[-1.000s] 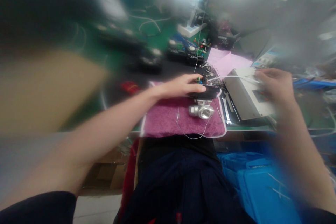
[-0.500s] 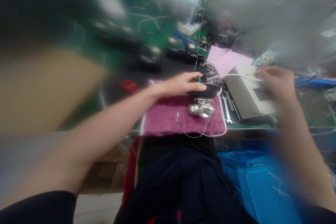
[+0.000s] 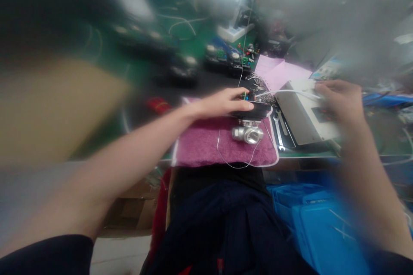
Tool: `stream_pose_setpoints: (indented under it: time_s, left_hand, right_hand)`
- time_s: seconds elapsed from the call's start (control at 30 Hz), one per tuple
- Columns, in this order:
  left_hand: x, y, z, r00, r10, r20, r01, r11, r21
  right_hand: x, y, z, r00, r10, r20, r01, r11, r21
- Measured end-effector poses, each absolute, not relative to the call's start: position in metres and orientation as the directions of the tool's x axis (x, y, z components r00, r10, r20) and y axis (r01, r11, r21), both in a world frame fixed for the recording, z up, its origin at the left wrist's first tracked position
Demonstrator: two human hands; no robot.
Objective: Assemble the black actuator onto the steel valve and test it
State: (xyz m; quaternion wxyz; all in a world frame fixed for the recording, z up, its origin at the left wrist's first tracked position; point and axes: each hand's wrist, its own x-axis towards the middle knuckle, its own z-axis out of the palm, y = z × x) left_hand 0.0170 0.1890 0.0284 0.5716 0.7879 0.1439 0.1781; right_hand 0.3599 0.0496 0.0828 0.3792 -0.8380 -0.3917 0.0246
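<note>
My left hand (image 3: 230, 101) is closed around the black housing (image 3: 258, 111) of a motorised valve, thumb on the near side and fingers across the top. Below the housing, a silver ball valve body (image 3: 248, 134) shows its round threaded opening. Small green and blue parts show at the housing's top, beside my fingertips. From there a white cable (image 3: 287, 91) runs right, over a pale grey box (image 3: 298, 114), to my right hand (image 3: 342, 96). My right hand is over the box's top with bent fingers pressed together; what is in them is hidden.
A purple towel (image 3: 200, 142) lies under the valve. Wrenches (image 3: 278, 133) lie between towel and box. Behind are loose screws (image 3: 254, 81), pink paper (image 3: 277, 73) and circuit assemblies (image 3: 226, 56). A thin wire loops over the towel. Blue crates (image 3: 322, 227) stand below the bench at right.
</note>
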Motion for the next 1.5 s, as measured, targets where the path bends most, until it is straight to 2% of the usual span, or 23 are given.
stream_pose_setpoints:
  time_s: [1.5]
  left_hand:
    - [0.0163,0.1897,0.0252,0.891,0.441,0.108,0.036,-0.304,0.952]
  right_hand:
    - [0.3670,0.0504,0.0806,0.652,0.700,0.291,0.672,-0.356,-0.650]
